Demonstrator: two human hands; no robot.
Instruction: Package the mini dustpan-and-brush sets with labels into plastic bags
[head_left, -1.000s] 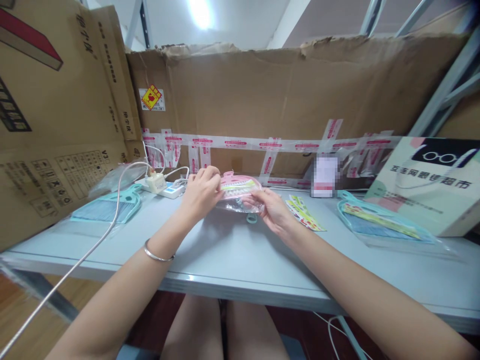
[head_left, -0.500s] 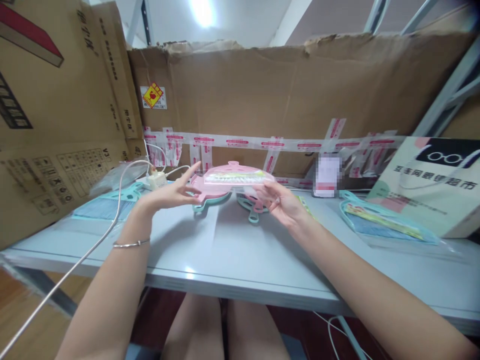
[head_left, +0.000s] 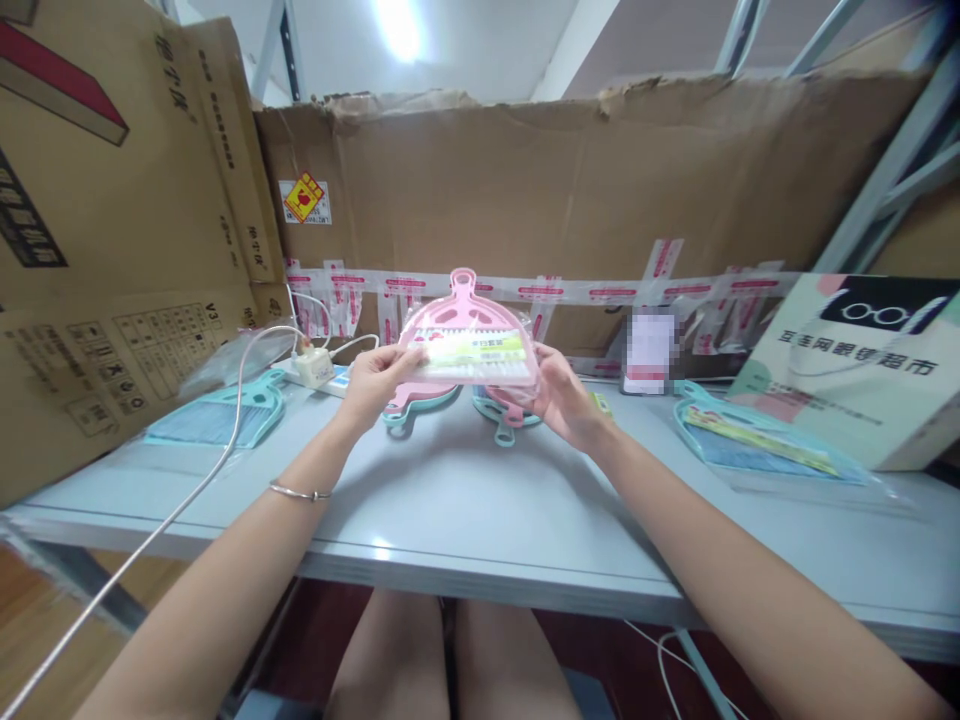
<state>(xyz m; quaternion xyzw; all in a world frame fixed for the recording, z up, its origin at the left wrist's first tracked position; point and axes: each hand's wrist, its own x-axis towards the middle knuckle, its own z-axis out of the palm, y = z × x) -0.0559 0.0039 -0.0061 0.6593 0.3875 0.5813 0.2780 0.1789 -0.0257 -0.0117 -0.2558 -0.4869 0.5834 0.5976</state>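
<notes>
A pink dustpan and brush set [head_left: 472, 312] in clear plastic, with a yellow-green label across its front, is held up over the table with its handle end upward. My left hand [head_left: 377, 378] pinches its left edge, fingers closed. At the right edge, my right hand [head_left: 564, 398] grips the set too, its fingers partly hidden behind the wrapping. Below and behind it on the table lie a pink and teal dustpan [head_left: 409, 405] at the left and another teal and pink one [head_left: 505, 428] at the right, both partly covered by the held set.
Teal wrapped dustpan sets lie at the left [head_left: 217, 415] and right [head_left: 757, 440] of the table [head_left: 480, 510]. A phone [head_left: 649, 350] leans on the rear cardboard [head_left: 480, 190]. A white cable [head_left: 202, 475] runs past a plug adapter [head_left: 313, 364]. A printed box [head_left: 855, 370] stands right.
The pink set has tipped from nearly flat to upright, its handle end rising. My left hand, open and apart before, has moved right and closed on its left edge.
</notes>
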